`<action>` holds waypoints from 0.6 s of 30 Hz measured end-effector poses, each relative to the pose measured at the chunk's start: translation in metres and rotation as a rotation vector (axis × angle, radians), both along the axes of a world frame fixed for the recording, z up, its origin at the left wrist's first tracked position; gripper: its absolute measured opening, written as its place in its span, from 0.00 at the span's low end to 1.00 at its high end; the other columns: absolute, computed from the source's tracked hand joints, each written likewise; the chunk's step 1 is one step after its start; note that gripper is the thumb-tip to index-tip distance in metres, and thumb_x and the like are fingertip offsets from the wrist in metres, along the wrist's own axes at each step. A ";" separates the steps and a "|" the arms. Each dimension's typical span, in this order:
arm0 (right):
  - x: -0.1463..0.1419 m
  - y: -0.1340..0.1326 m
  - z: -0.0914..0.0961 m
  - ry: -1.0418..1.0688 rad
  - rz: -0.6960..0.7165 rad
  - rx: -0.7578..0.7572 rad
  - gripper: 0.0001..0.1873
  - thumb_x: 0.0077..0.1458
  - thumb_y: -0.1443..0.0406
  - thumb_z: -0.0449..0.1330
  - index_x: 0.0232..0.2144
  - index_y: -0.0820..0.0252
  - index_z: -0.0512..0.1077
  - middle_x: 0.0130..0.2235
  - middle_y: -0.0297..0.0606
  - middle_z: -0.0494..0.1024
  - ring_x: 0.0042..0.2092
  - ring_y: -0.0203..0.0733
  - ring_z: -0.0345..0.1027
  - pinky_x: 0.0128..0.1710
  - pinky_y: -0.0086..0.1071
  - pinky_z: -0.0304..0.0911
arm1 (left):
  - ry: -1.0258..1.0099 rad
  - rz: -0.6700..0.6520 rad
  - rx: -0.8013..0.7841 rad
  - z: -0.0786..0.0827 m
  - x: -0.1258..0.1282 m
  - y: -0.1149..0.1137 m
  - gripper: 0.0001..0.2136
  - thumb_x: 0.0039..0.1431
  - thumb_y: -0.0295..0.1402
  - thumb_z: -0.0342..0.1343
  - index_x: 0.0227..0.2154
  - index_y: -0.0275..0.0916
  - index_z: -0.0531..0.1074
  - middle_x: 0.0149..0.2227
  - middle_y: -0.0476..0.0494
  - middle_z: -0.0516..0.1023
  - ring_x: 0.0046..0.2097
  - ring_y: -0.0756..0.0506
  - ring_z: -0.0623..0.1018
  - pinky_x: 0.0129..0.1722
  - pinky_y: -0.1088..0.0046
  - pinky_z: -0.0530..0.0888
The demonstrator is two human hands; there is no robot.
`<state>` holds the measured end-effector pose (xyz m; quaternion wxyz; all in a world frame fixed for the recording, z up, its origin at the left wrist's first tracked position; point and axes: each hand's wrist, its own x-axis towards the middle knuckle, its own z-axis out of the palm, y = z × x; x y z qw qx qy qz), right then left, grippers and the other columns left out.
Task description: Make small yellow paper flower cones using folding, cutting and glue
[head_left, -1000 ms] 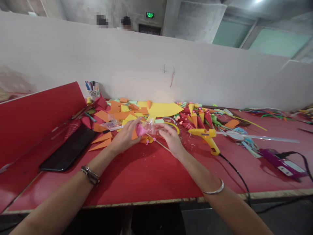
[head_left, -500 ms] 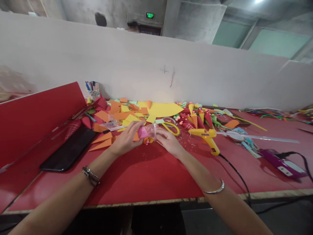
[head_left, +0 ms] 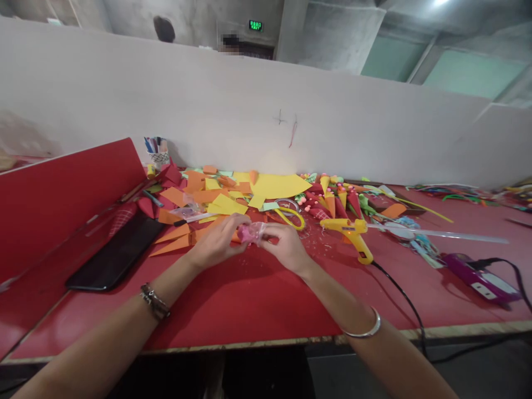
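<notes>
Over the middle of the red table, a small clear plastic bag (head_left: pixel 251 233) with something pink in it is held between both hands. My left hand (head_left: pixel 216 241) is closed on the bag's left side, its thumb below and fingers above. My right hand (head_left: pixel 287 248) pinches the gathered clear end on the right. What the pink contents are, I cannot make out. Just beyond the hands lie yellow paper sheets (head_left: pixel 228 204) and scissors with yellow handles (head_left: pixel 296 218).
A yellow glue gun (head_left: pixel 351 233) with a clear glue stick lies right of the hands, its cord crossing the front edge. Farther right is a purple power strip (head_left: pixel 482 279). A black phone (head_left: pixel 118 254) lies left. Small paper cones (head_left: pixel 331 203) crowd the back near the white partition (head_left: pixel 199 105).
Both hands have moved slightly down and toward me with the bag. The bag looks more crumpled, with less of its pink part showing.
</notes>
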<state>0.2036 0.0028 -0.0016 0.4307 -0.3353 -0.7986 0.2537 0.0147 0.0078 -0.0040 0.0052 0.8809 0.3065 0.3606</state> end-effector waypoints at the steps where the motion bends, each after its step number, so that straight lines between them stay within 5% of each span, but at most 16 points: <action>1: 0.000 0.000 0.001 -0.015 -0.020 0.021 0.06 0.48 0.67 0.58 0.30 0.57 0.75 0.36 0.38 0.76 0.39 0.42 0.69 0.37 0.32 0.62 | -0.009 0.002 0.002 0.000 0.001 0.000 0.17 0.50 0.27 0.53 0.44 0.39 0.57 0.42 0.42 0.68 0.44 0.47 0.70 0.42 0.70 0.69; 7: 0.001 0.001 0.005 0.044 -0.037 0.007 0.05 0.49 0.70 0.56 0.24 0.60 0.72 0.27 0.34 0.73 0.31 0.37 0.66 0.32 0.29 0.60 | -0.028 -0.001 0.006 0.006 0.006 -0.002 0.15 0.50 0.26 0.52 0.42 0.38 0.59 0.39 0.42 0.69 0.40 0.48 0.71 0.39 0.72 0.69; 18: 0.001 0.005 0.004 0.360 -0.111 -0.155 0.08 0.50 0.61 0.56 0.25 0.59 0.70 0.31 0.36 0.72 0.34 0.37 0.66 0.34 0.30 0.63 | 0.093 0.099 0.108 0.003 -0.005 0.005 0.14 0.51 0.28 0.50 0.42 0.36 0.60 0.38 0.41 0.71 0.40 0.47 0.71 0.39 0.72 0.69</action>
